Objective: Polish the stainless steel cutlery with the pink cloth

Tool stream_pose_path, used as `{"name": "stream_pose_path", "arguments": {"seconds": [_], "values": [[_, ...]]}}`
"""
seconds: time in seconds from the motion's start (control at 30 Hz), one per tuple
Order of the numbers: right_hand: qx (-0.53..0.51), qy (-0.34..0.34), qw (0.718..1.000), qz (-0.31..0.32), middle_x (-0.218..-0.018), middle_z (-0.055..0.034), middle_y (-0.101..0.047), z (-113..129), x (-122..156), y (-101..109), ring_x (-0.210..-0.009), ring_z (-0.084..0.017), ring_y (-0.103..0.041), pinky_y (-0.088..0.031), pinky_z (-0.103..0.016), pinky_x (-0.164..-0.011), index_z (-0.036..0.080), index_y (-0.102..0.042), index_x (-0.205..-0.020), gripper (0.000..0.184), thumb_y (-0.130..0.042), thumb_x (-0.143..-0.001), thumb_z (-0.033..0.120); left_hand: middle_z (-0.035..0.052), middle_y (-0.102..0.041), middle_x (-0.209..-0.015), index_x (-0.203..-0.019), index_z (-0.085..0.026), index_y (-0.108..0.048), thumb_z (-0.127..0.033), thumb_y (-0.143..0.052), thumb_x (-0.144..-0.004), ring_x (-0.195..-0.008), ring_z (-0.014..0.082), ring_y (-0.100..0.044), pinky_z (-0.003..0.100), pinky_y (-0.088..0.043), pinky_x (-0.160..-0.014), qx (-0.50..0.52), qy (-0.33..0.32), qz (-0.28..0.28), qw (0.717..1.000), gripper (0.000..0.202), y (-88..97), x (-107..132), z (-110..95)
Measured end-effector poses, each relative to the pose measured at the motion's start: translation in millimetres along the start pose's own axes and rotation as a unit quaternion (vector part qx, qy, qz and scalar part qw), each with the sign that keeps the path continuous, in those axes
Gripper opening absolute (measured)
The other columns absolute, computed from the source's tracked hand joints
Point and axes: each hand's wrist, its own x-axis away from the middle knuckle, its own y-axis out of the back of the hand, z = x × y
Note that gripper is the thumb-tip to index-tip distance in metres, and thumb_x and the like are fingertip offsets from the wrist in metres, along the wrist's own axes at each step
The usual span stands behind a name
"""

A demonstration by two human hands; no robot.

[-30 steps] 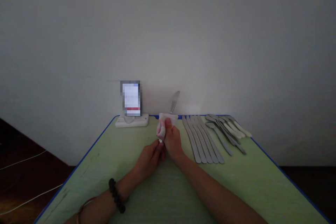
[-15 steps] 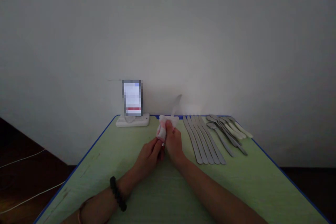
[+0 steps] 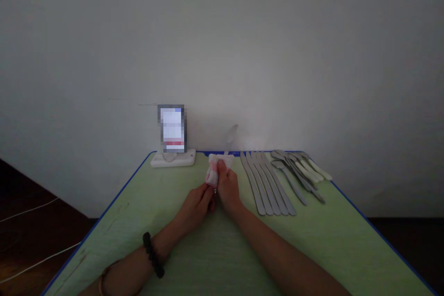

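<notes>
My left hand pinches the handle end of a table knife, whose blade sticks up and away above my hands. My right hand is closed round a white cloth wrapped about the knife's middle. Both hands rest over the middle of the green table, just left of a row of several knives. A dark bead bracelet sits on my left wrist.
Several spoons and white-handled pieces lie at the far right of the table. A white stand with a phone is at the far edge, against the wall. White cables run over the dark floor on the left.
The knife blade has tipped slightly and blurred while my right hand slid the cloth a little along it. My left hand keeps its hold.
</notes>
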Motion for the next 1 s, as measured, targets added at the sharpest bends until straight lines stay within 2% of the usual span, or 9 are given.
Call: {"name": "stream_pose_path", "arguments": {"seconds": [0.37,1.0], "values": [[-0.002,0.004,1.000,0.012,-0.054,-0.0052,-0.056,-2.7,0.0,0.6,-0.051,-0.014,-0.050,-0.035,-0.025,-0.049,0.015,-0.055,-0.057,0.053,-0.035,-0.082,0.058,-0.0019,-0.051,-0.051,-0.062,-0.020,-0.048,-0.045,-0.035,-0.087,-0.050,0.0149,-0.048,0.026,-0.035,-0.053,-0.014,-0.004,0.007,1.000,0.037,-0.1,0.0,0.4],[-0.010,0.003,1.000,0.009,-0.052,-0.0038,-0.053,0.0,1.0,1.5,-0.050,-0.013,-0.045,-0.033,-0.024,-0.046,0.017,-0.052,-0.054,0.050,-0.038,-0.081,0.056,-0.0021,-0.051,-0.051,-0.062,-0.021,-0.048,-0.043,-0.035,-0.087,-0.050,0.0149,-0.048,0.026,-0.035,-0.054,-0.024,-0.006,0.009,1.000,0.036,-0.2,0.2,0.1]]}}
